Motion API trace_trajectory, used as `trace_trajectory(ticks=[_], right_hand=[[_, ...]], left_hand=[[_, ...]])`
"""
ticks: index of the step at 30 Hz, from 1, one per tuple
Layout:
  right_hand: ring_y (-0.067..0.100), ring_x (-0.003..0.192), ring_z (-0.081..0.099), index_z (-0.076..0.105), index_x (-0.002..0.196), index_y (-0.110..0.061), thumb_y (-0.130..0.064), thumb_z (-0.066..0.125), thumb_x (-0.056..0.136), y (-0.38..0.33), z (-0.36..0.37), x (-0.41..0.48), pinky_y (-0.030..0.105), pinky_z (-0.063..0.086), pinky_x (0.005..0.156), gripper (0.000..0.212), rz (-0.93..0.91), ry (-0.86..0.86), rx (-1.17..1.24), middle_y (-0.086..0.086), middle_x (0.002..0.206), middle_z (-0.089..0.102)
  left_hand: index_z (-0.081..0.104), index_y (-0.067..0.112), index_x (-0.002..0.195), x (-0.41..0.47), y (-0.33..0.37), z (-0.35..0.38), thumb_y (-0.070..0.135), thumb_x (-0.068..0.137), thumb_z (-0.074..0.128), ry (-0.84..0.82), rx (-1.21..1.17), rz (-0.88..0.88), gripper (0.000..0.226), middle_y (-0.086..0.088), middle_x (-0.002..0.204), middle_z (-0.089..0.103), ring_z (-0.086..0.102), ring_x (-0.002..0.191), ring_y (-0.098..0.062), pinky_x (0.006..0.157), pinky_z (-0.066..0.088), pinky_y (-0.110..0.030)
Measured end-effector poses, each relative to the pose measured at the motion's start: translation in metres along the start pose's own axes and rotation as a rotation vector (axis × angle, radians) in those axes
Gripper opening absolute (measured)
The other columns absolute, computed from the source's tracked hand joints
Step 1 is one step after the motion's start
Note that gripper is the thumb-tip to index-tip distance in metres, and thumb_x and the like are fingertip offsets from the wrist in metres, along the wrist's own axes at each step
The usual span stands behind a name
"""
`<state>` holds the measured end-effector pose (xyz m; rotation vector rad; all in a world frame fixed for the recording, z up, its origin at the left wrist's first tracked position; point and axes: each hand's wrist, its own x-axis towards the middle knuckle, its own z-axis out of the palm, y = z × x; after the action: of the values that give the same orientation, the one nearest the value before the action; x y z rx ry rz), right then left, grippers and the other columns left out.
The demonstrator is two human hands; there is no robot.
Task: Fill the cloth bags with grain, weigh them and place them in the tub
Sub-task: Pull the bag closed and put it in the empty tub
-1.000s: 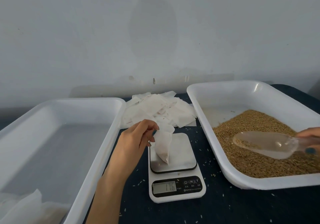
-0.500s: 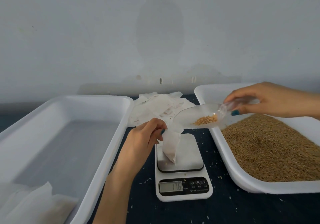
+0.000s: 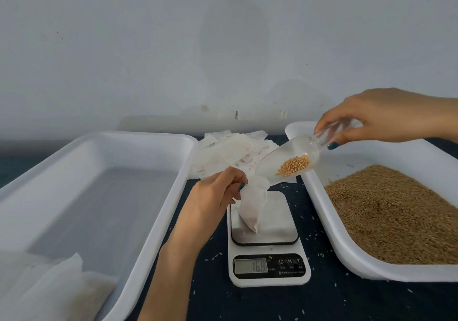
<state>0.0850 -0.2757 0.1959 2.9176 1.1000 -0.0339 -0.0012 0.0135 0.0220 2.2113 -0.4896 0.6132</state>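
My left hand (image 3: 215, 196) pinches the open top of a small white cloth bag (image 3: 253, 206) whose lower end rests on the plate of the kitchen scale (image 3: 267, 243); the display reads 16.8. My right hand (image 3: 371, 116) grips the handle of a clear plastic scoop (image 3: 285, 162), tilted down with its lip at the bag's mouth and a small heap of brown grain inside. On the right sits the white grain tub (image 3: 386, 268), partly filled with grain (image 3: 396, 211). The large white tub (image 3: 138, 221) on the left holds filled bags (image 3: 59, 288) in its near corner.
A pile of empty white cloth bags (image 3: 223, 154) lies behind the scale, between the two tubs. Loose grains are scattered over the dark tabletop (image 3: 272, 303) around the scale. A plain grey wall stands close behind the table.
My right hand lifted the scoop out of the grain tub and carried it left to the bag's mouth, now tilted. The scale reading changed from 17.6 to 16.8. My left hand kept holding the bag.
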Motion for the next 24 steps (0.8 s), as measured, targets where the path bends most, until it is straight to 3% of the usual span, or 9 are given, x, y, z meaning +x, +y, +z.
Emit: trace_trajectory(ticks=[5, 10, 16, 19, 24], right_hand=[[-0.001, 0.093, 0.057, 0.056, 0.108, -0.059, -0.058, 0.058, 0.079, -0.007, -0.010, 0.006, 0.028, 0.046, 0.078, 0.029, -0.039, 0.008, -0.117, -0.034, 0.091, 0.058], [0.002, 0.095, 0.059, 0.057, 0.112, -0.057, -0.054, 0.063, 0.085, -0.015, -0.018, 0.009, 0.034, 0.048, 0.085, 0.028, -0.055, 0.001, -0.175, -0.030, 0.100, 0.063], [0.000, 0.093, 0.057, 0.055, 0.108, -0.060, -0.054, 0.064, 0.085, -0.022, -0.024, 0.013, 0.036, 0.047, 0.089, 0.025, -0.064, -0.004, -0.205, -0.038, 0.087, 0.054], [0.000, 0.095, 0.057, 0.054, 0.108, -0.061, -0.056, 0.063, 0.085, -0.023, -0.026, 0.012, 0.037, 0.047, 0.090, 0.025, -0.059, -0.009, -0.211, -0.037, 0.092, 0.056], [-0.004, 0.093, 0.056, 0.057, 0.109, -0.058, -0.056, 0.062, 0.083, -0.016, -0.021, 0.008, 0.030, 0.047, 0.081, 0.026, -0.011, 0.006, -0.180, -0.035, 0.094, 0.059]], left_hand=[[0.054, 0.028, 0.101, 0.000, 0.000, 0.000, 0.008, 0.100, 0.050, -0.006, -0.002, -0.006, 0.021, 0.005, 0.085, 0.063, 0.065, 0.079, -0.018, 0.067, 0.058, -0.037], [0.055, 0.027, 0.101, 0.001, 0.001, 0.000, 0.005, 0.099, 0.051, 0.000, 0.016, -0.008, 0.023, 0.005, 0.084, 0.064, 0.065, 0.078, -0.017, 0.067, 0.058, -0.036], [0.057, 0.022, 0.101, 0.000, 0.001, -0.001, 0.003, 0.098, 0.051, -0.002, 0.025, -0.010, 0.020, 0.005, 0.084, 0.065, 0.065, 0.078, -0.014, 0.067, 0.058, -0.035], [0.057, 0.022, 0.101, 0.000, 0.003, -0.001, 0.004, 0.099, 0.051, 0.002, 0.008, -0.015, 0.020, 0.004, 0.084, 0.065, 0.066, 0.079, -0.016, 0.067, 0.058, -0.037], [0.056, 0.024, 0.101, 0.000, 0.003, -0.001, 0.005, 0.098, 0.051, 0.000, 0.014, -0.020, 0.021, 0.003, 0.084, 0.065, 0.066, 0.078, -0.016, 0.068, 0.059, -0.038]])
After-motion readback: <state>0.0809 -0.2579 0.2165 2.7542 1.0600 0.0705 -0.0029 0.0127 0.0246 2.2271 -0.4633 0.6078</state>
